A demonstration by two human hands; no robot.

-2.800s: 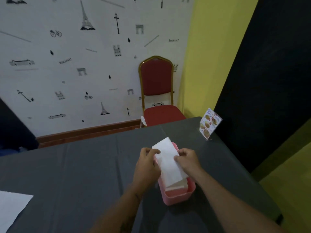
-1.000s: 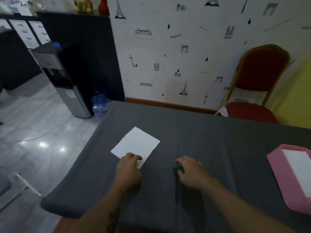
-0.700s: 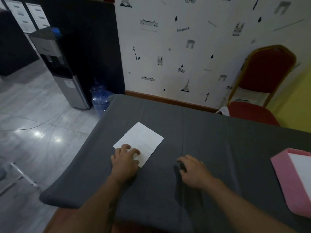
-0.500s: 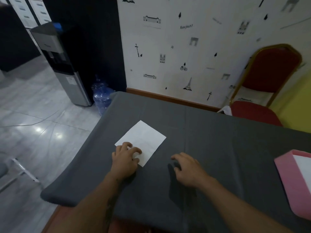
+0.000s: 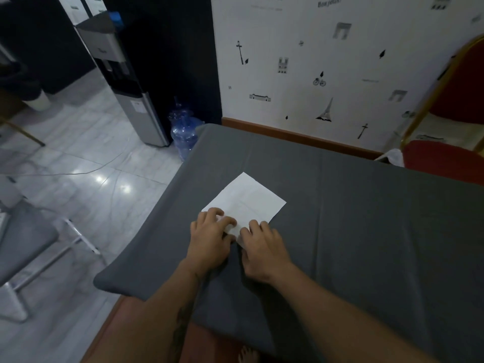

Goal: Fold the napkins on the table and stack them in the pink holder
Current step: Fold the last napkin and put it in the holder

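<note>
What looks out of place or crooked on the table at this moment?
Only a small thing: the white napkin lies turned at an angle to the table edge. Both hands, left hand and right hand, rest on its near corner. Nothing looks spilled or torn.

both hands side by side, left hand (image 5: 209, 239) and right hand (image 5: 262, 247) palm-down, fingers curled.

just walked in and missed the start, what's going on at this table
A person is working on a white napkin that lies on a table under a grey cloth. The left hand and right hand both rest on the napkin's near corner, fingers bent, apparently about to lift or fold it. The rest of the napkin lies flat and unfolded. The pink holder is out of view.
</note>
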